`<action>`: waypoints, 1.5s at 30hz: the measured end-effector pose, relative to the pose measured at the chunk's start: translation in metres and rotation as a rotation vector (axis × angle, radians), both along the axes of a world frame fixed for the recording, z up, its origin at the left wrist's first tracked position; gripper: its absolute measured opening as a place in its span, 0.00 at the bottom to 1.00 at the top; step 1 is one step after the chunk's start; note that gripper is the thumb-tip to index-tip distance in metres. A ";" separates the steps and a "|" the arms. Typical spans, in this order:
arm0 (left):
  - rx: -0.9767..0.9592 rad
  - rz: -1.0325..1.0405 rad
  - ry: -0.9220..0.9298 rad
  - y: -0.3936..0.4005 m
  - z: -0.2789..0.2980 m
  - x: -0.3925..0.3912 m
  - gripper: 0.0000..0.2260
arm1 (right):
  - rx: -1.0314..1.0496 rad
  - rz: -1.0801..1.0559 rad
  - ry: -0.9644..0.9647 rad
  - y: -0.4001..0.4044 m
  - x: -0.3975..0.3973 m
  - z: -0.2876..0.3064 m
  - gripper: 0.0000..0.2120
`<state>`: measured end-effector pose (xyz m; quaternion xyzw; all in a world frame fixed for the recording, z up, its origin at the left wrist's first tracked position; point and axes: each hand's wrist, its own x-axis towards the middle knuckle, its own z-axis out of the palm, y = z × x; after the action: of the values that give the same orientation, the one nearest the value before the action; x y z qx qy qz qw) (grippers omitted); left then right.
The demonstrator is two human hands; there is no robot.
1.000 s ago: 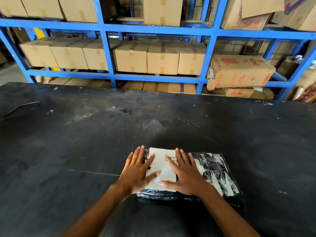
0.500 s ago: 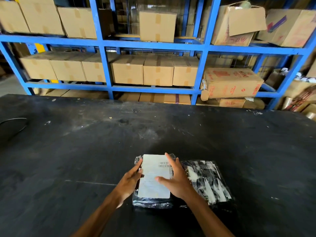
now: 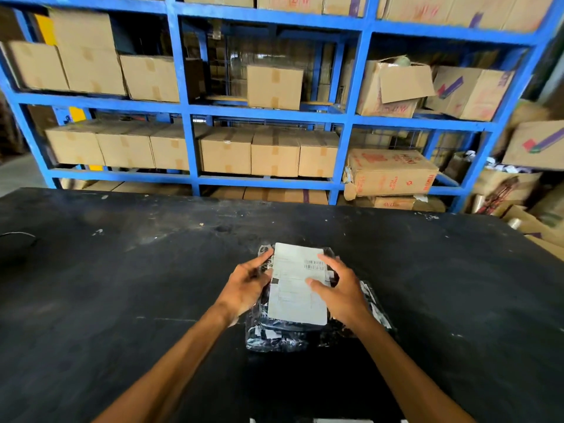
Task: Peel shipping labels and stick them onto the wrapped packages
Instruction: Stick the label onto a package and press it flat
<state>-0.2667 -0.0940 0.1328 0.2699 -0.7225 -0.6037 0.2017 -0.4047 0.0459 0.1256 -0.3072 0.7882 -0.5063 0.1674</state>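
A package wrapped in black-and-white plastic [image 3: 274, 338] lies on the black table [image 3: 122, 285], near the middle front. A white shipping label [image 3: 296, 297] with barcodes is stuck flat on its top. My left hand [image 3: 245, 288] curls around the package's left edge, fingers beside the label. My right hand [image 3: 341, 291] grips the right side, with its thumb pressed on the label and its fingers near the barcodes. The far end of the package looks slightly raised; I cannot tell whether it is off the table.
Behind the table stands a blue metal rack [image 3: 189, 117] filled with cardboard boxes [image 3: 274, 154]. More boxes and tape rolls are piled at the right [image 3: 518, 190]. A thin black cable [image 3: 18, 236] lies at the table's left edge.
Both hands went from lying flat on the label to gripping the package's sides. The package has turned so the label faces me lengthwise. The camera tilted up.
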 end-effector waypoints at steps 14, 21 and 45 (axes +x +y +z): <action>-0.059 -0.116 -0.010 0.088 0.025 0.041 0.21 | -0.032 -0.088 0.064 0.108 0.052 0.032 0.23; -0.014 -0.119 -0.088 0.134 -0.015 0.058 0.21 | 0.076 -0.061 0.076 0.153 0.066 0.000 0.22; -0.190 0.105 -0.331 0.184 -0.097 0.136 0.18 | 0.307 0.164 0.288 0.159 0.118 -0.072 0.19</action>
<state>-0.1306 0.0904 0.0353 0.3823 -0.7845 -0.4689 0.1359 -0.2863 0.2045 0.0532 -0.4100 0.8443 -0.3160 0.1386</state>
